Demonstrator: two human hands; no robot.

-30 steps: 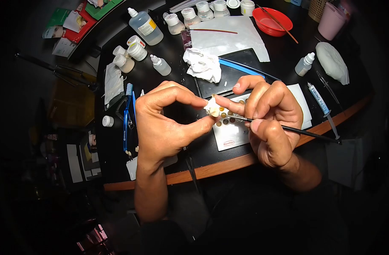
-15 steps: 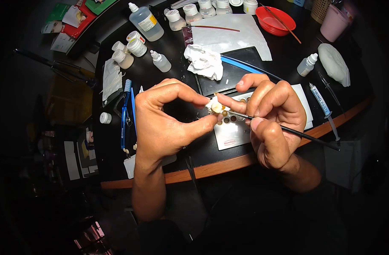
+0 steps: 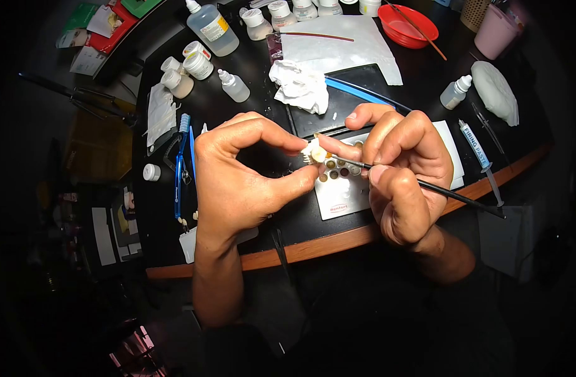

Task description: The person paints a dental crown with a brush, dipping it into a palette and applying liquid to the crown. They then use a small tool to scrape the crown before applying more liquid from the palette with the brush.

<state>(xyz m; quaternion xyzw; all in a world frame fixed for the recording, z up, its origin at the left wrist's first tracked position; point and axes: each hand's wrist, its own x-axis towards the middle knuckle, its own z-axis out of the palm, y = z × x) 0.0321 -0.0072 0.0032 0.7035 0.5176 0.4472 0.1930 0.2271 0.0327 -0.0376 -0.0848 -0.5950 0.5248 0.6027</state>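
Observation:
My left hand (image 3: 244, 173) pinches a small whitish dental piece (image 3: 316, 152), tooth-like in shape, between thumb and forefinger. In my right hand (image 3: 407, 169) is a thin brush (image 3: 451, 193) with a black handle, gripped between thumb and fingers. Its tip points left, right at the dental piece. One outstretched finger of the right hand reaches to the piece as well. Below the hands lies a white palette (image 3: 344, 204) with several round wells of brownish and dark colours, partly covered by the right hand.
Behind the hands are a crumpled white tissue (image 3: 300, 87), a white sheet (image 3: 338, 50) and a red bowl (image 3: 409, 31). Bottles and jars (image 3: 197, 65) stand at the back left. A firing paste syringe (image 3: 480, 157) lies right, near the wooden table edge (image 3: 300, 253).
The brush tip has drawn slightly back from the dental piece. The left hand has shifted a little left with the piece, and the whole view has moved slightly.

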